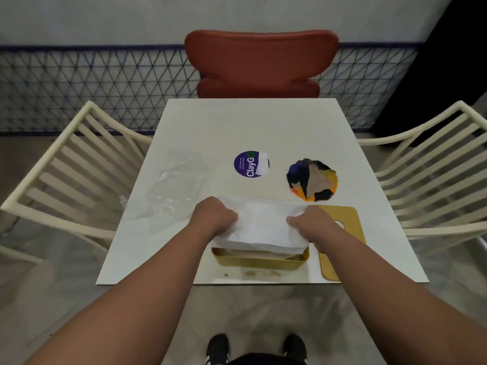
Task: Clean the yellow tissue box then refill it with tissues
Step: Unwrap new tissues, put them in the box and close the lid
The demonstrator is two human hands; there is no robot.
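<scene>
The open yellow tissue box [259,261] stands near the front edge of the white table [263,122]. A thick stack of white tissues [263,226] sits over the box's opening and hides most of its inside. My left hand [214,216] grips the stack's left end and my right hand [312,223] grips its right end, with the fingers of both curled around the paper. The box's flat yellow lid [347,227] lies on the table just right of the box, partly under my right forearm.
A crumpled clear plastic wrapper [179,180] lies at the left. A round purple sticker [250,164] and a crumpled multicoloured cloth [312,179] lie beyond the box. Cream slatted chairs [66,164] flank the table; a red chair [261,61] stands behind it.
</scene>
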